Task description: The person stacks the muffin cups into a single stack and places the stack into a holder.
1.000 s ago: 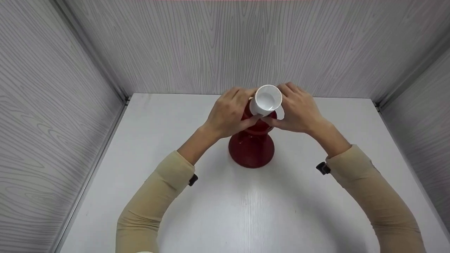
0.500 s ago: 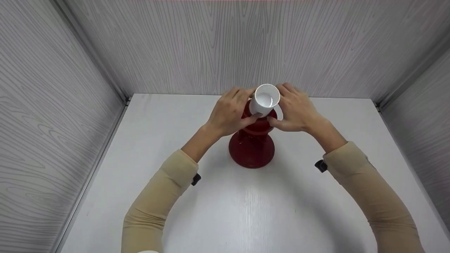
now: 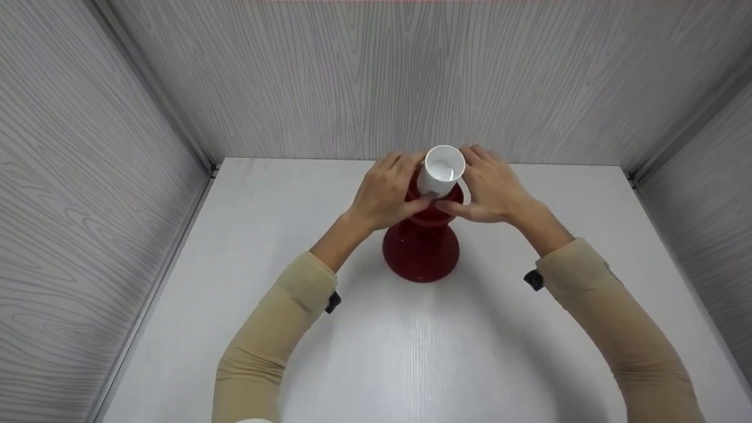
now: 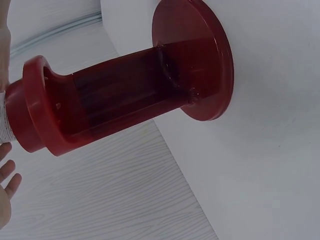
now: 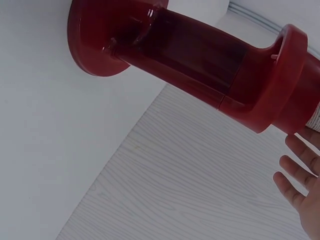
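A red stand [image 3: 420,258] with a round base stands upright on the white table. In the left wrist view, its column [image 4: 125,92] rises to a wide red collar [image 4: 42,107]. A white open-topped cylinder [image 3: 439,183], like a cup, sits in the collar, leaning slightly right. Its ribbed white lower part [image 5: 315,119] shows just above the collar in the right wrist view. My left hand [image 3: 385,191] holds the cylinder from the left, thumb in front. From the right my right hand [image 3: 494,187] holds it, thumb near the left thumb. The far fingers are partly hidden.
Grey wood-grain panels enclose the white table [image 3: 364,358]: a back wall [image 3: 388,76] close behind the stand, a left wall [image 3: 70,205] and a right wall [image 3: 705,194]. Beige sleeves with small black devices cover both forearms.
The cylinder's rim has shifted slightly left and lower. My right thumb moved away from the cylinder, then back in near the left thumb. The left forearm has drifted right; the red stand has stayed put.
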`<state>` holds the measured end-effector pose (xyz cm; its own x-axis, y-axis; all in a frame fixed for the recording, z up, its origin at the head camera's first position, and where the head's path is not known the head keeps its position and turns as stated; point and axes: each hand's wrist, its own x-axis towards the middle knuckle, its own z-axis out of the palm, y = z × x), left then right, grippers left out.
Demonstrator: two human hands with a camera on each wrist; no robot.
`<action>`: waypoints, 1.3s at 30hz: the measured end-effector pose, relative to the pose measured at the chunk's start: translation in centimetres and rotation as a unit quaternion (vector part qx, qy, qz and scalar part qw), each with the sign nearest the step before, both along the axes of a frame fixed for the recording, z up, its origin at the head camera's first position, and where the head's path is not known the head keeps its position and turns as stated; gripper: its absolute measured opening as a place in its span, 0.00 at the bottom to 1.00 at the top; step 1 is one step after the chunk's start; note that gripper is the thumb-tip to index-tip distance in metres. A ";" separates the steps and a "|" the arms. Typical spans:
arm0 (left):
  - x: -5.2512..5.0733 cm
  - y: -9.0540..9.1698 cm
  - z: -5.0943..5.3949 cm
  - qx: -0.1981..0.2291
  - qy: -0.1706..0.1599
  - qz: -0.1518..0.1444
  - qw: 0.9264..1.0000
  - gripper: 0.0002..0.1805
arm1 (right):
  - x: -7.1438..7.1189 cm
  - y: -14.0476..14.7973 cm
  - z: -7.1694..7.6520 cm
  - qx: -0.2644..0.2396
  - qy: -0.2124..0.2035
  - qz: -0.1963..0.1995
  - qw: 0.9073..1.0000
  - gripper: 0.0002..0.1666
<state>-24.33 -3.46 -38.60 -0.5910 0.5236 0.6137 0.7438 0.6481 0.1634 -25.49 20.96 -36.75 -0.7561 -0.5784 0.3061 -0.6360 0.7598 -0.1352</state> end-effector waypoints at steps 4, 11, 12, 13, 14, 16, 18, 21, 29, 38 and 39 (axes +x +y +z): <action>-0.2 0.0 -0.2 0.004 -0.010 0.002 1.000 0.36 | -0.2 -0.1 -0.3 -0.006 -0.007 -0.006 1.000 0.45; -0.5 0.1 -0.5 0.010 -0.028 0.004 1.000 0.38 | -0.5 -0.2 -0.7 -0.015 -0.011 -0.006 1.000 0.45; -0.5 0.1 -0.5 0.012 -0.031 0.004 0.999 0.38 | -0.5 -0.2 -0.7 -0.017 -0.012 -0.005 1.000 0.45; -0.5 0.1 -0.5 0.013 -0.034 0.004 0.999 0.38 | -0.6 -0.2 -0.7 -0.019 -0.013 -0.005 1.000 0.45; -0.5 0.1 -0.6 0.014 -0.037 0.004 0.999 0.38 | -0.6 -0.2 -0.8 -0.020 -0.015 -0.005 1.000 0.45; -0.5 0.1 -0.6 0.015 -0.044 0.004 0.999 0.38 | -0.6 -0.2 -0.9 -0.024 -0.018 -0.005 1.000 0.45; -0.5 0.1 -0.6 0.015 -0.049 0.005 0.999 0.38 | -0.7 -0.2 -0.9 -0.028 -0.021 -0.005 0.999 0.45; -0.5 0.0 -0.6 0.015 -0.057 0.008 0.998 0.39 | -0.7 -0.2 -1.1 -0.036 -0.024 -0.006 0.999 0.44; -0.7 -0.1 -0.9 0.017 -0.079 0.000 0.997 0.38 | -0.6 -0.1 -1.1 -0.058 -0.024 -0.009 0.998 0.42; -0.7 -0.1 -0.7 0.015 -0.126 -0.008 0.992 0.40 | -0.5 0.0 -1.3 -0.073 -0.026 -0.012 0.997 0.42; -0.7 -0.1 -0.7 0.014 -0.130 -0.007 0.991 0.40 | -0.5 0.0 -1.4 -0.073 -0.028 -0.014 0.997 0.42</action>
<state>-25.01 -3.56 -39.31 -0.7237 0.5186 0.4552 0.6834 0.6302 0.3685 -26.01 20.93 -38.13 -0.7892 -0.5096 0.3427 -0.6036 0.7464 -0.2801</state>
